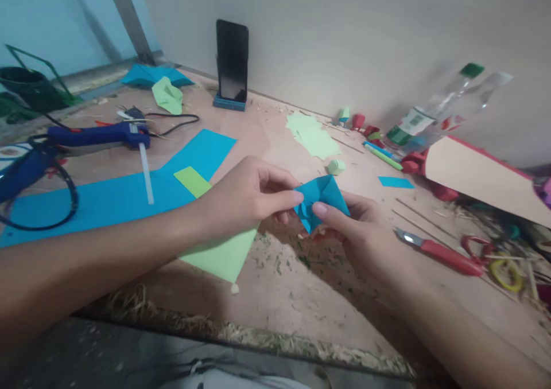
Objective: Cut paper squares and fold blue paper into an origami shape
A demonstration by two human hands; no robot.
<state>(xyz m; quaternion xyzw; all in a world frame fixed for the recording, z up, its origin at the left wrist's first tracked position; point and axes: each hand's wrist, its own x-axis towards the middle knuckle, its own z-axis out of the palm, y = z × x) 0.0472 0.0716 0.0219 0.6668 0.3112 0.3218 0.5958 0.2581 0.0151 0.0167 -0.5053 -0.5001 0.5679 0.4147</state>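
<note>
No writing can be read anywhere. At frame centre, just above the desk [275, 286], a folded blue paper piece [322, 201] is pinched by the left hand [247, 197] and right hand [365, 237], fingers closed on its edges. A red-handled knife [439, 252] lies at right.

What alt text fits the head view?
Both hands, left hand and right hand, pinch a folded blue paper piece above a wooden board. A glue gun lies on the left, a red knife on the right.
</note>
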